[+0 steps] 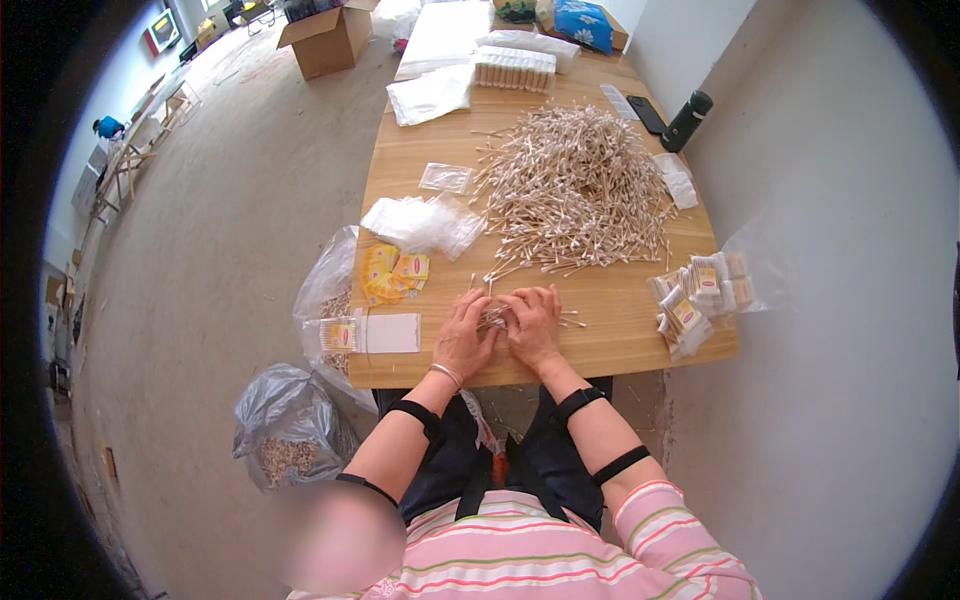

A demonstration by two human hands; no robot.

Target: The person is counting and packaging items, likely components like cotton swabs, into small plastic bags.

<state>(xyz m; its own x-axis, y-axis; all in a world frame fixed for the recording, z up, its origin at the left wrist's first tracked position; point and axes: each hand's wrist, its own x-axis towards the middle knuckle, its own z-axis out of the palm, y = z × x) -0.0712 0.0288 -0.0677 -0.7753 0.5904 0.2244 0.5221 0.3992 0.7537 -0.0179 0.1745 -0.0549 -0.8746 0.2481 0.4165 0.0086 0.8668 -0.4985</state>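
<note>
Near the table's front edge, my left hand and my right hand face each other with curled fingers. Between them is a small bunch of cotton swabs, gripped from both sides and partly hidden by the fingers. A few loose swabs poke out beyond my right hand. Just past my fingertips rises a large heap of cotton swabs with white tips and pale sticks. To the left of my left hand lie a white card-like block and a filled clear packet of swabs.
Yellow printed cards and clear plastic sleeves lie on the left. Filled swab packets are piled at the right edge. A dark bottle and phone stand near the wall. A grey bag sits on the floor.
</note>
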